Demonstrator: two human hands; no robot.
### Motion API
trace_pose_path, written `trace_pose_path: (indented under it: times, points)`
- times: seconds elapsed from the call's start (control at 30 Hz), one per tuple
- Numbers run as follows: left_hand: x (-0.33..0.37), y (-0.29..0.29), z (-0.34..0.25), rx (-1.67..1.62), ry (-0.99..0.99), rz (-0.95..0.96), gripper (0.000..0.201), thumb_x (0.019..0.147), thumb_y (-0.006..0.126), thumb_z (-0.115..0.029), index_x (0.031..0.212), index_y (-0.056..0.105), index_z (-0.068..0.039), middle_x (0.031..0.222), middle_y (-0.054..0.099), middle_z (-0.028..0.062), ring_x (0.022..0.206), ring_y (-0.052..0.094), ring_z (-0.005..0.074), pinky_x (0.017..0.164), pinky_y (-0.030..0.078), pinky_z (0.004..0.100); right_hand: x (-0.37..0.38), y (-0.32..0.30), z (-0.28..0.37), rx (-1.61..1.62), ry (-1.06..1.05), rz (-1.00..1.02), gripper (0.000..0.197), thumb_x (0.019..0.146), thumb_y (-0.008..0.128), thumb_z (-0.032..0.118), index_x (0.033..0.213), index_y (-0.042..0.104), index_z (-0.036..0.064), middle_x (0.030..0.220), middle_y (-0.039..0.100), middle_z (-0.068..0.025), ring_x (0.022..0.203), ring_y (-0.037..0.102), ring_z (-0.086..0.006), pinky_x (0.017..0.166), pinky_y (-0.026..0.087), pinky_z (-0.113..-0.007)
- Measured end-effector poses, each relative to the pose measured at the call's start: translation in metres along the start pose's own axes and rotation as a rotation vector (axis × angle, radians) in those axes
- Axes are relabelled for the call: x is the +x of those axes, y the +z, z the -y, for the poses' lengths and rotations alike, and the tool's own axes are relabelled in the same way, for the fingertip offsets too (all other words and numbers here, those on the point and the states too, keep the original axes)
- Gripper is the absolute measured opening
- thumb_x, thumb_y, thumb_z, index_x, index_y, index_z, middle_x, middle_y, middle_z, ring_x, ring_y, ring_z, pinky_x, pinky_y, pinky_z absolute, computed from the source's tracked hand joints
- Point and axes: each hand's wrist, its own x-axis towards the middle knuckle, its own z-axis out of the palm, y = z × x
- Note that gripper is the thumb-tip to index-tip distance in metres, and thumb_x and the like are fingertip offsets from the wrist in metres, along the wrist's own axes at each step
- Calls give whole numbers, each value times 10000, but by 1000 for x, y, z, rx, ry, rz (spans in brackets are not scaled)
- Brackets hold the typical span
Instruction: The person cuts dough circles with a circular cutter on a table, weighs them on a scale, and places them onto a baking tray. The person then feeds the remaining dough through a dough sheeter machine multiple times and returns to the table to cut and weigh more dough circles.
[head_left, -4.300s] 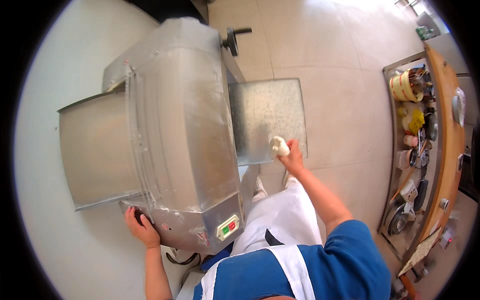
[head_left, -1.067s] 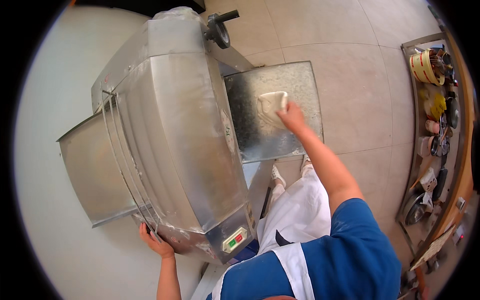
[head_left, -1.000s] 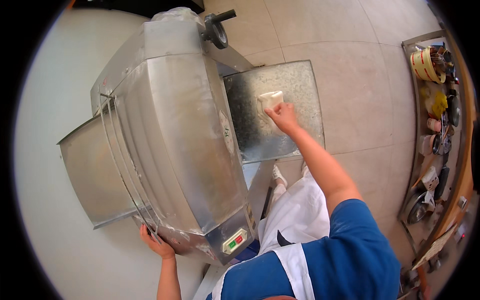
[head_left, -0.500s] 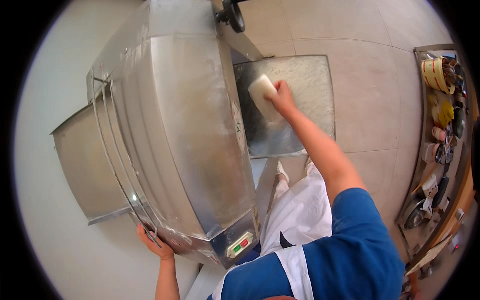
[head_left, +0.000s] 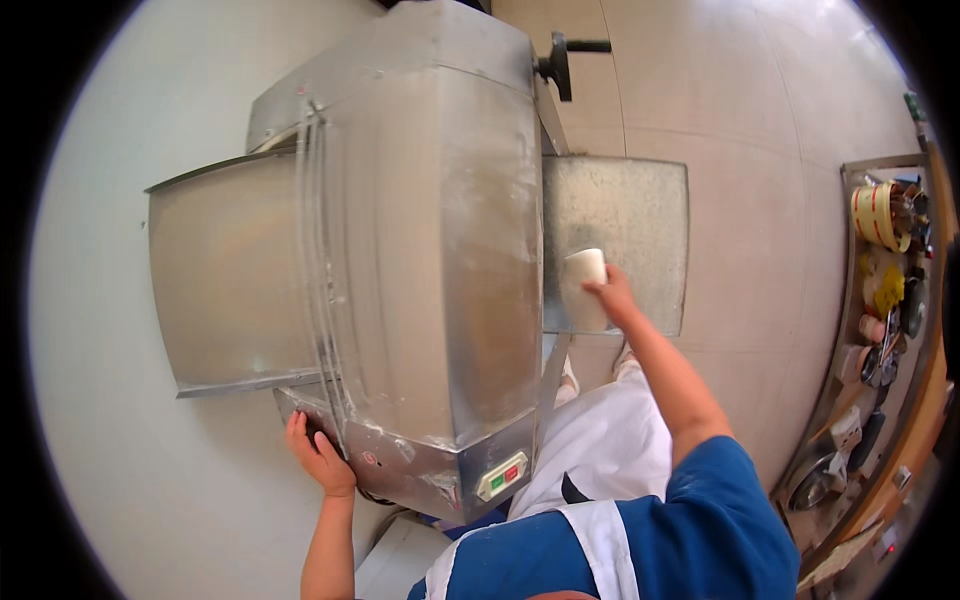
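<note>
Two bare arms reach up from the lower edge, belonging to a person in a blue shirt (head_left: 720, 510) and white apron (head_left: 610, 425). Nearest, on the left, the left hand (head_left: 322, 462) rests at the lower left corner of a big steel machine (head_left: 400, 250); its fingers are loosely spread and no object shows in its grasp. Right of it, on the machine's near end, sits a switch (head_left: 502, 477) with one green and one red button. Farther up, the right hand (head_left: 615, 293) is closed on the right edge of a pale, dough-like slab (head_left: 583, 272). The slab is over the near part of a grey metal tray (head_left: 645, 210) on the machine's right side; whether its lower end touches the tray cannot be told. From the machine's left side juts a wide steel plate (head_left: 225, 280). Beyond, at the far right corner, is a black crank (head_left: 562, 68). Well apart, along the right, a rack (head_left: 850, 185) bears a cream bucket (head_left: 872, 215) and a yellow bag (head_left: 888, 290).
</note>
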Motion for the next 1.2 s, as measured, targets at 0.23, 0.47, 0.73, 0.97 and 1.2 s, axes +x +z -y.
trace_pose_path:
  times: [0.23, 0.47, 0.73, 0.97, 1.2]
  points:
    - [1, -14, -13, 33, 2, -51, 327, 796, 396, -120, 1084, 411, 35, 1148, 387, 202, 1062, 357, 333, 909, 262, 389, -57, -40, 240, 1013, -459, 277, 363, 844, 410, 152, 1181, 341, 34, 994, 517, -96, 865, 527, -168, 741, 444, -292]
    - [-6, -15, -4, -6, 20, -73, 347, 750, 448, -129, 1059, 428, 27, 1124, 401, 212, 1047, 360, 360, 899, 266, 409, -10, 23, 284, 479, -664, -141, 533, 790, 488, 103, 1254, 238, 26, 1041, 500, -85, 887, 503, -134, 738, 420, -251]
    - [-2, -17, -7, -54, -21, -90, 336, 759, 448, -152, 1051, 445, 14, 1116, 415, 202, 1031, 381, 353, 883, 290, 401, -38, 46, 401, -400, -827, -408, 517, 692, 585, 235, 1161, 430, 83, 1008, 521, -199, 911, 515, -283, 780, 406, -309]
    - [-4, -23, -6, -291, 116, -216, 479, 792, 436, -371, 1072, 431, 18, 1104, 431, 186, 1036, 389, 340, 884, 292, 399, -142, 81, 327, -688, -753, -203, 484, 704, 549, 292, 1158, 439, 170, 938, 510, -187, 871, 505, -325, 737, 412, -364]
    - [5, -29, -70, -397, 436, -137, 538, 736, 526, -371, 1096, 409, 11, 1129, 402, 181, 1048, 377, 348, 900, 283, 413, -227, 86, 256, -397, -800, 149, 468, 708, 588, 200, 1153, 448, 160, 908, 499, -132, 835, 502, -279, 742, 403, -332]
